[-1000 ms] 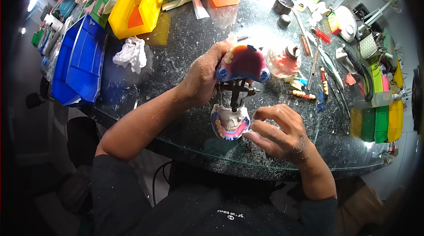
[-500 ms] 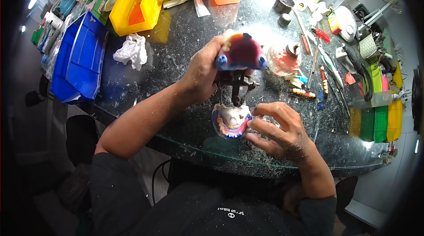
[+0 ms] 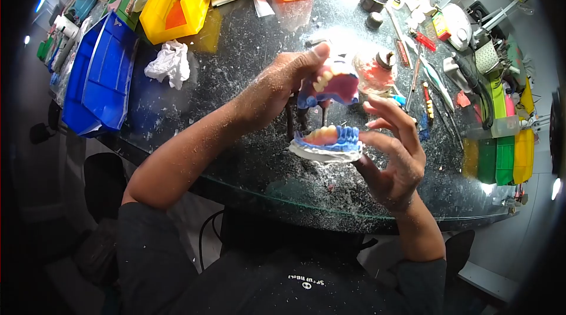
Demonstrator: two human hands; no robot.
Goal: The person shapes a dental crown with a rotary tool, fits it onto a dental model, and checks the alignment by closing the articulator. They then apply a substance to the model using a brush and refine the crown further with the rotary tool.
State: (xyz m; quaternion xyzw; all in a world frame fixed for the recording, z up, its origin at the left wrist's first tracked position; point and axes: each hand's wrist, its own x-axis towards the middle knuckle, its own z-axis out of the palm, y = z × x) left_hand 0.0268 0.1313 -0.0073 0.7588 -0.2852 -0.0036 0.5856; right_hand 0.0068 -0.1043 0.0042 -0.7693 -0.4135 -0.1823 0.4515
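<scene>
My left hand point(image 3: 289, 79) is closed around the upper part of a dental articulator point(image 3: 290, 120), its thumb on top. The upper dental model point(image 3: 339, 85) there carries a pink and blue wax base with cream teeth. Below it, apart from it, is the lower dental model point(image 3: 327, 149), with white plaster under blue and pink wax and a row of teeth. My right hand point(image 3: 398, 153) grips the right edge of the lower model, with thumb low and index finger at the side; its other fingers are raised. The articulator's hinge is partly hidden behind the models.
A glass jar point(image 3: 374, 76) with pink contents stands just behind my right hand. Tools such as a red-handled knife point(image 3: 425, 43) lie to the right. Blue bin point(image 3: 97, 79), yellow bin point(image 3: 177, 5) and crumpled tissue point(image 3: 168, 64) are at left. White dust covers the dark tabletop point(image 3: 236, 167).
The articulator has turned and tilted, so the lower model now shows from the side and has risen closer to the upper one. My right hand has moved up and right with it.
</scene>
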